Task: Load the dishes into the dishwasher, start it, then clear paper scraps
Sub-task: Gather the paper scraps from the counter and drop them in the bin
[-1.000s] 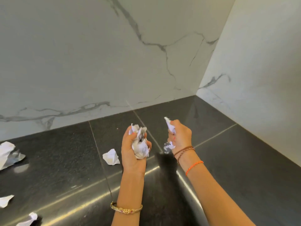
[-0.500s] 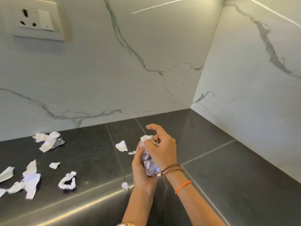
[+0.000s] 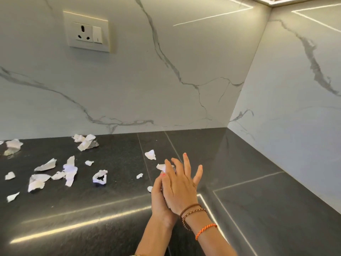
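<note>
About fifteen paper scraps (image 3: 70,172) litter the dark counter (image 3: 114,204) left of my two hands. My left hand (image 3: 158,198) cups a crumpled paper wad (image 3: 162,167); my right hand (image 3: 180,189), fingers straight, presses flat on it. One wall socket (image 3: 86,32) sits above.

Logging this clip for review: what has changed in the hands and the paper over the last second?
The right hand, which pinched its own white scrap apart from the left, has come over and now presses flat, fingers straight, onto the crumpled white paper wad cupped in the left hand. The left hand's grip on the wad is unchanged. Loose white paper scraps still litter the dark stone countertop.
</note>
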`<state>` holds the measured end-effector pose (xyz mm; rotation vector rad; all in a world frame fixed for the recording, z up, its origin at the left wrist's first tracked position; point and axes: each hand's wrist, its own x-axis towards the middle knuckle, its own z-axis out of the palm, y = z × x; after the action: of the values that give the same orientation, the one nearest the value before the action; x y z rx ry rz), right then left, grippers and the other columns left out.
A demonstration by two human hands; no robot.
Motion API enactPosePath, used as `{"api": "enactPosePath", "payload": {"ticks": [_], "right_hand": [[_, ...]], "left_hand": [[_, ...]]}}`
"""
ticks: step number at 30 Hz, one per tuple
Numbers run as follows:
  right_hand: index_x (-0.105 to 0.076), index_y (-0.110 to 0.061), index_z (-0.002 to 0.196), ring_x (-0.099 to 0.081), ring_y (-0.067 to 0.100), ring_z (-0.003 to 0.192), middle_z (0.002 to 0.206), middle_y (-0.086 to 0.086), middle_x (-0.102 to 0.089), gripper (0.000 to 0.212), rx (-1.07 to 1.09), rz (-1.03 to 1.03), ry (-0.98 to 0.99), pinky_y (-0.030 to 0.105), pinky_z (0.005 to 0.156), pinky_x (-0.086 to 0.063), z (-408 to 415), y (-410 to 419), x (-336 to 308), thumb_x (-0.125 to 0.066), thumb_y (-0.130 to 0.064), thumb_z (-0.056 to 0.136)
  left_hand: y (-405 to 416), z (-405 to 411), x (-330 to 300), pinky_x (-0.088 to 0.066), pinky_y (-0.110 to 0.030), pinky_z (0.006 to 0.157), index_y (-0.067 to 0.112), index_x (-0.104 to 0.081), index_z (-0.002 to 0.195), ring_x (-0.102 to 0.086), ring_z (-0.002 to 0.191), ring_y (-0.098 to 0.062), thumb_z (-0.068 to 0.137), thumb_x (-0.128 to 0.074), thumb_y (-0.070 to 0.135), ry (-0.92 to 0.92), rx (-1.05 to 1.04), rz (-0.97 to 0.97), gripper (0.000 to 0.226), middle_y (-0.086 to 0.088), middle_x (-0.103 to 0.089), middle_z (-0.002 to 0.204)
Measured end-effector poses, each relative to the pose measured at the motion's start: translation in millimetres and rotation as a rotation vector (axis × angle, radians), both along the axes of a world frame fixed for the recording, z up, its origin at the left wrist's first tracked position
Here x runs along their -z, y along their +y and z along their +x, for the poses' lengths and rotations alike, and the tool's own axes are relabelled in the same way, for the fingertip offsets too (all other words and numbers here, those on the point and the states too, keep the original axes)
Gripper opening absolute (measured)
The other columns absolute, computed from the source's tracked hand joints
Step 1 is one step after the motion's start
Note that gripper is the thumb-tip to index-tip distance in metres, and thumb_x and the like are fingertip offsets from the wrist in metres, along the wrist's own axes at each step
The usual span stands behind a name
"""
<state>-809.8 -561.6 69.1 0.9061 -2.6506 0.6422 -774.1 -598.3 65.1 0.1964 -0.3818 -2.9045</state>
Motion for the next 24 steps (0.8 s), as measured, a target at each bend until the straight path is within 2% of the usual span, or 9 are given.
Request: {"api": "enactPosePath", "payload": {"ticks": [4,6,8,11,13,14,16,20,24], "right_hand": [[-0.045,-0.039,0.133,0.013,0.016,0.142,0.149,-0.007,-0.027,0.081,-0.029,0.038,0.018,0.045,0.094,0.035,12.3,-1.3,-1.5,0.005,-0.044,0.069],[-0.051,-0.042,0.126,0.008,0.016,0.142,0.145,-0.009,-0.03,0.068,-0.047,-0.026,-0.041,0.049,0.105,0.02,20.4,-3.8,-2.5,-0.008,-0.046,0.074],[-0.059,-0.042,0.117,-0.009,0.018,0.14,0.136,-0.01,-0.04,0.046,-0.057,-0.184,-0.164,0.046,0.11,-0.002,24.2,-6.3,-0.8,-0.037,-0.047,0.077],[-0.068,-0.033,0.102,-0.05,0.012,0.116,0.111,-0.011,-0.06,0.029,-0.11,-0.682,-0.412,0.023,0.098,-0.039,25.9,-7.8,-4.8,-0.058,-0.042,0.077],[-0.066,-0.025,0.106,-0.054,-0.002,0.102,0.112,-0.008,-0.061,0.021,-0.08,-0.951,-0.639,0.0,0.077,-0.04,20.4,-5.5,-2.2,-0.057,-0.023,0.088],[-0.063,-0.022,0.113,-0.053,-0.005,0.101,0.118,-0.005,-0.058,0.024,-0.044,-0.965,-0.672,-0.002,0.074,-0.038,15.7,-4.6,4.6,-0.054,-0.019,0.09],[-0.051,-0.019,0.127,-0.05,0.005,0.113,0.13,0.0,-0.048,0.038,0.021,-0.667,-0.587,0.008,0.086,-0.036,10.2,-3.0,25.6,-0.056,-0.02,0.09],[-0.015,-0.016,0.147,-0.02,0.022,0.138,0.149,0.01,-0.019,0.08,-0.044,-0.003,-0.481,0.028,0.112,-0.021,9.0,-32.6,66.1,-0.059,-0.042,0.086],[-0.004,-0.024,0.149,0.001,0.03,0.143,0.155,0.014,0.0,0.07,0.003,0.249,-0.312,0.04,0.116,-0.005,0.3,-79.2,73.8,-0.035,-0.053,0.093]], "left_hand": [[-0.6,12.1,5.7,-0.055,-0.028,0.053,0.013,-0.058,0.082,-0.065,0.058,-0.017,0.092,-0.037,0.021,-0.077,-0.073,0.018,0.025,-0.004,-0.064,0.068],[-3.0,21.1,4.2,-0.055,-0.027,0.048,0.01,-0.063,0.077,-0.065,0.052,-0.017,0.094,-0.036,0.022,-0.124,-0.121,0.028,0.034,-0.005,-0.065,0.06],[-8.6,27.2,5.1,-0.056,-0.027,0.051,0.007,-0.068,0.072,-0.066,0.053,-0.018,0.093,-0.04,0.024,-0.169,-0.141,0.054,0.04,-0.008,-0.067,0.062],[-25.9,31.9,6.5,-0.051,-0.029,0.07,0.008,-0.066,0.083,-0.063,0.067,-0.018,0.091,-0.045,0.027,-0.237,-0.198,0.124,0.03,-0.008,-0.066,0.071],[-37.9,31.8,7.6,-0.045,-0.023,0.065,0.009,-0.064,0.078,-0.058,0.06,-0.014,0.092,-0.045,0.027,-0.252,-0.265,0.17,0.03,-0.005,-0.064,0.063],[-43.5,32.5,7.7,-0.046,-0.021,0.055,0.01,-0.065,0.072,-0.057,0.051,-0.013,0.093,-0.044,0.026,-0.263,-0.288,0.177,0.034,-0.004,-0.062,0.057],[-54.2,38.4,3.8,-0.043,-0.013,0.039,0.009,-0.063,0.069,-0.055,0.038,-0.012,0.093,-0.044,0.026,-0.273,-0.302,0.21,0.035,-0.003,-0.06,0.05],[-86.3,53.2,3.2,-0.043,-0.011,0.038,0.012,-0.061,0.077,-0.056,0.038,-0.009,0.091,-0.049,0.027,-0.299,-0.325,0.22,0.024,-0.001,-0.061,0.052],[-129.4,62.1,2.5,-0.046,-0.012,0.042,0.012,-0.062,0.08,-0.054,0.057,-0.009,0.089,-0.051,0.025,-0.344,-0.375,0.219,0.019,-0.001,-0.06,0.065]]}}
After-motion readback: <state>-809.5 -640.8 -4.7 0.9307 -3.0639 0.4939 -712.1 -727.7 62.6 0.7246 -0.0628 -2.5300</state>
